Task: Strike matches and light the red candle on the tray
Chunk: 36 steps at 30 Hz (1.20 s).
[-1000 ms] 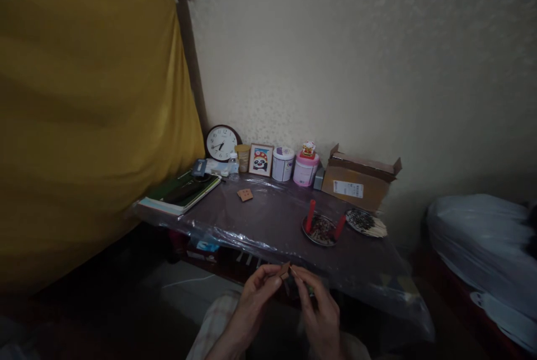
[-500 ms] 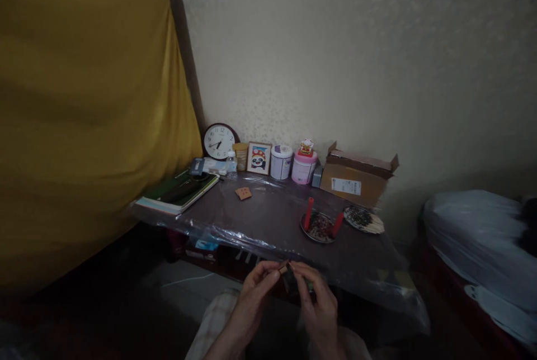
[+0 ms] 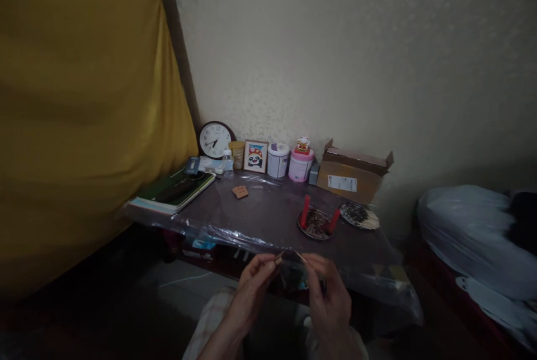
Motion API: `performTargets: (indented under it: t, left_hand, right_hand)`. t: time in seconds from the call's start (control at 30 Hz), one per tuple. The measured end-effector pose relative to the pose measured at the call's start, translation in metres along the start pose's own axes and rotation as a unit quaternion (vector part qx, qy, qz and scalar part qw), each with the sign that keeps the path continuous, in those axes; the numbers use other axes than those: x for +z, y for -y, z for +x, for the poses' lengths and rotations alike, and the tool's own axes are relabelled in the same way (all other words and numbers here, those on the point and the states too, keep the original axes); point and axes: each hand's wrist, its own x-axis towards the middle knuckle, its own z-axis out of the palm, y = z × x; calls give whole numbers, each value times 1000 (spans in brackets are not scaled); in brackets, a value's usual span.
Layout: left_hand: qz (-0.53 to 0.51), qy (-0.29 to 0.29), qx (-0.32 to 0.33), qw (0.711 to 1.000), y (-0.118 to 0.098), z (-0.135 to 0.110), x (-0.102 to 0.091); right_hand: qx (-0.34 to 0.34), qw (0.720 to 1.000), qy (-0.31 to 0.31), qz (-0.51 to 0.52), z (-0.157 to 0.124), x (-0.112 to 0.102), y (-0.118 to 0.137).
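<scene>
My left hand (image 3: 254, 283) is closed in front of the table's near edge, pinching a small tan cardboard piece (image 3: 278, 261) that looks like a matchbox; most of it is hidden by my fingers. A little apart from it, my right hand (image 3: 329, 287) grips a thin pale matchstick (image 3: 300, 257) between thumb and fingers, its dark tip pointing toward the left hand. Beyond the hands, two red candles (image 3: 306, 212) stand on a round plate (image 3: 311, 235) covered with dark bits, the right one leaning. Beside it lies a plate of black-tipped sticks (image 3: 364, 217).
A plastic-covered table (image 3: 251, 217) bears small tan cardboard pieces (image 3: 240, 192) and books (image 3: 174, 195). Along the wall are a clock (image 3: 216, 140), panda picture (image 3: 255, 156), white tin (image 3: 277, 160), pink tin (image 3: 301, 165) and cardboard box (image 3: 352, 173). A yellow curtain (image 3: 84, 108) hangs left.
My hands have drawn apart from touching; the right one moved rightward with the matchstick, which now shows in the gap. The view has shifted slightly.
</scene>
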Motion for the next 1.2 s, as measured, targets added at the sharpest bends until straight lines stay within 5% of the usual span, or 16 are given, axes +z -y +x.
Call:
performTargets:
  t: [0.17,0.33,0.47,0.63,1.2]
  left_hand:
    - [10,6,12,1000,-3,-1,5]
    - [4,-8,10,1000,0,2,2]
    - [-1,-12,10,1000,4,5,-1]
    - [4,2,10,1000,5,4,2]
    - [7,29,16,999,3,1,-1]
  right_hand:
    - [-70,994,82,-30,-3,12,-36]
    - [80,996,-14,-43,-3,18,-75]
    - [124,992,-27,23,0,13,-56]
    - [79,995,-11,55,-5,18,-34]
    - [-41,998,38,21,-10,19,-27]
